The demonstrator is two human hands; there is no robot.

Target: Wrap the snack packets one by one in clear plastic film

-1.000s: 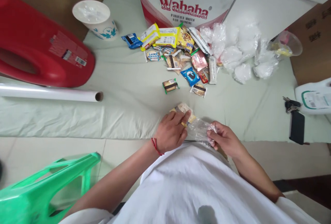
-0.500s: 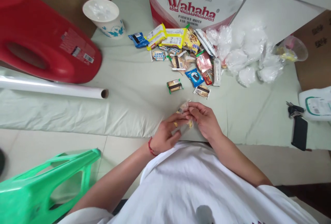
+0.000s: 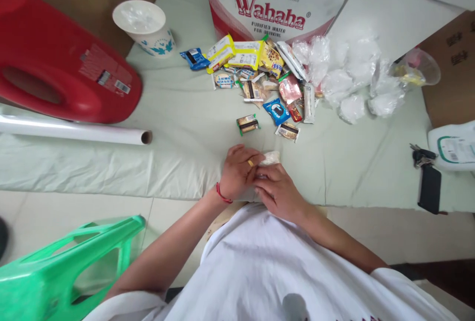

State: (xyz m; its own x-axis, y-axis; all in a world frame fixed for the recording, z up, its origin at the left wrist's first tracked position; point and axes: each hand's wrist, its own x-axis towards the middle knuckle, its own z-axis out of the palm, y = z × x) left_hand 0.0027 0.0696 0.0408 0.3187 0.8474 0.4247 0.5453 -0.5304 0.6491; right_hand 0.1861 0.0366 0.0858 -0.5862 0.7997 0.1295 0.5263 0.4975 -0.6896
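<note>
At the table's front edge, my left hand [image 3: 239, 172] and my right hand [image 3: 280, 190] meet over a small pale packet [image 3: 270, 158] in crinkled clear wrap. Its far end shows beyond my fingers; the rest is hidden beneath them. My left hand, with a gold ring and red bracelet, curls over its left side, and my right fingers press on it from the near side. Just beyond lie a wrapped biscuit [image 3: 248, 124] with green ends and another biscuit packet [image 3: 288, 132]. A blue snack packet [image 3: 276, 112] is slightly farther off.
Behind the snack pile [image 3: 252, 91] stands a Wahaha carton [image 3: 272, 7]. Several clear-wrapped bundles [image 3: 352, 109] sit right of it. On the left are a paper cup [image 3: 156, 41], a red jug [image 3: 111, 88] and a white roll [image 3: 74, 129]. Keys [image 3: 423, 155] and a black phone [image 3: 430, 190] lie far right.
My hands have turned from pinching the packet upright in the fingertips to lying over it, palms down. My left hand has moved away from my body; my right has drawn nearer.
</note>
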